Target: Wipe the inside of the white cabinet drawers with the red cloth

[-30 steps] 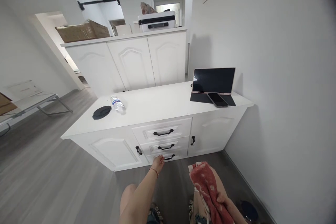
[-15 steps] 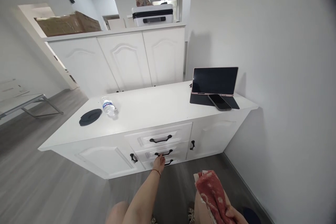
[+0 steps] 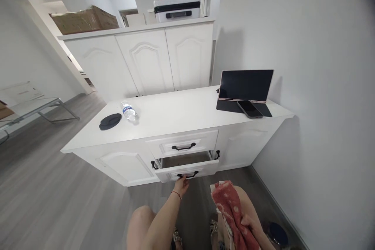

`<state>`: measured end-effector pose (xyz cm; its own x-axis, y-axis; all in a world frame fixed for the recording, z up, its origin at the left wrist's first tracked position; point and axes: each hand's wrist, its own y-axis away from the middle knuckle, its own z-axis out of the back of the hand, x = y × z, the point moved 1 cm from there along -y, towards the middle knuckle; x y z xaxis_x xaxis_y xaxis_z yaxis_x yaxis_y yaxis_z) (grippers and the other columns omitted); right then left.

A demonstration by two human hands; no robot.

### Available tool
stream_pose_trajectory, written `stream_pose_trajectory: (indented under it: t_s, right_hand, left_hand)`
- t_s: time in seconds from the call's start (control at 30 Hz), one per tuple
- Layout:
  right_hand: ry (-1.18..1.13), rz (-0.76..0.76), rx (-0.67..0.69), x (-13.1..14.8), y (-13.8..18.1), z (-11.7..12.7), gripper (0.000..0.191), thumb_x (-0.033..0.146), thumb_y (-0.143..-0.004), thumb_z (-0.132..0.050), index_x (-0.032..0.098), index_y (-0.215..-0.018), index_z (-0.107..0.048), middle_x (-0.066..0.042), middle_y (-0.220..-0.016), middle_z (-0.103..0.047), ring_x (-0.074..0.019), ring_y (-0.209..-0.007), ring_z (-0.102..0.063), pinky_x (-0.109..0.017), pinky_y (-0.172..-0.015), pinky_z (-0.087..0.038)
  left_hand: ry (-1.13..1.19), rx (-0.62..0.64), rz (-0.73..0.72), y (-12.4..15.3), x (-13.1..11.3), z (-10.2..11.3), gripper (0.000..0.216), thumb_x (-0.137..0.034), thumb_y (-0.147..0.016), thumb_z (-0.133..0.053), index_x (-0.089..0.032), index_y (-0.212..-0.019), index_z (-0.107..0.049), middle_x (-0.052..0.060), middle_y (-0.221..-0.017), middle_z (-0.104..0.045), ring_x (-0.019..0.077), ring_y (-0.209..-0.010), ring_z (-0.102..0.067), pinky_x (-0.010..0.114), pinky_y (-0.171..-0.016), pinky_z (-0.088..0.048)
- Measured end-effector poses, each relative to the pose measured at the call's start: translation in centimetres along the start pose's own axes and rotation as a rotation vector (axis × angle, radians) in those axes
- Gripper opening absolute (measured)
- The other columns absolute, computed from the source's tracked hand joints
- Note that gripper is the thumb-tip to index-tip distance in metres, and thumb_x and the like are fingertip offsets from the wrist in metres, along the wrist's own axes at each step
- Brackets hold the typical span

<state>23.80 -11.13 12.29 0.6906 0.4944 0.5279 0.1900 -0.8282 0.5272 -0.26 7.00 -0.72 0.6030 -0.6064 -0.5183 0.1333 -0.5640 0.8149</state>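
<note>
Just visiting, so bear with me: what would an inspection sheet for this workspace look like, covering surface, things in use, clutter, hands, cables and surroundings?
Surface: white cabinet top, flat.
Things in use: drawer standing open below a shut one; red cloth.
Clutter: clear bottle, flat dark item, tablet, and phone partly over the tablet's dark cover.
Hands: left hand on the drawer's black handle; right hand holding the cloth.
Cables: one dark curve at the left edge may be a cable; too small to tell.
Surroundings: taller white cabinet behind, bearing a cardboard box and white case; grey floor.
</note>
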Motion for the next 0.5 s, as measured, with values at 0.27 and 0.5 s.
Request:
stream_pose_trajectory:
  t_s: [0.27,0.5]
  right_hand:
    - [-0.034,-0.245,0.038,-2.0,0.5,-0.8,0.025,0.025,-0.060,-0.068,0.022,-0.084,-0.075,-0.007,-0.081,-0.080,-0.0292,-0.088,-0.075,-0.041,-0.090,-0.057]
    - [0.133,-0.333,0.024,-2.5,1.4,-1.8,0.036,0.042,-0.053,-0.060,0.026,-0.084,-0.071,-0.017,-0.082,-0.078,-0.0394,-0.089,-0.073,-0.057,-0.083,-0.058]
  left_hand:
    - [0.005,0.014,0.017,1.8,3.1,2.7,0.015,-0.006,-0.082,-0.068,-0.016,-0.091,-0.063,0.005,-0.083,-0.068,0.0148,-0.066,-0.060,0.026,-0.065,-0.045]
    - [-0.003,0.009,0.021,3.5,5.2,4.5,0.013,-0.008,-0.081,-0.069,-0.017,-0.088,-0.062,0.004,-0.080,-0.066,0.0153,-0.067,-0.059,0.027,-0.066,-0.044]
